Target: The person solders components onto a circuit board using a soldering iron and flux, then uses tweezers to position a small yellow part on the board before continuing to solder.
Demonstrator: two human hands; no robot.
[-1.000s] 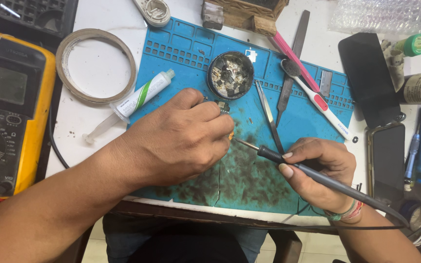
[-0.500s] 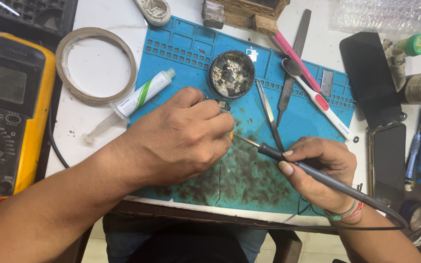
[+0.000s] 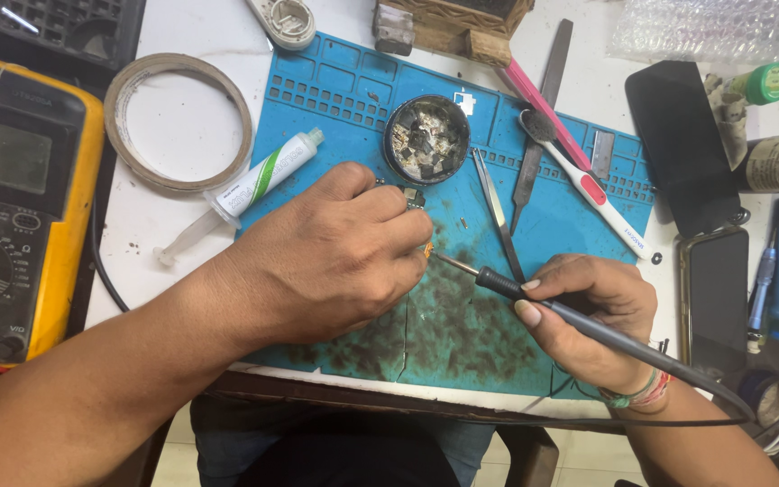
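- Head view: left hand (image 3: 335, 257) curled over a small component (image 3: 415, 197) on the blue mat (image 3: 335, 99), pinching it (mostly hidden).
- Right hand (image 3: 588, 316) closed around soldering iron (image 3: 534, 302), tip touching just beside left fingertips (image 3: 412, 236).
- Tweezers (image 3: 496, 209) lying between the hands and the round tin (image 3: 426, 138).

you've got a blue mat (image 3: 344, 90) w/ dark smudges, yellow-black meter (image 3: 56, 225), white syringe (image 3: 245, 189) w/ green stripe, pink-handled tool (image 3: 538, 104), white brush (image 3: 601, 203) w/ red patch, green cap (image 3: 765, 83), black iron (image 3: 588, 325).
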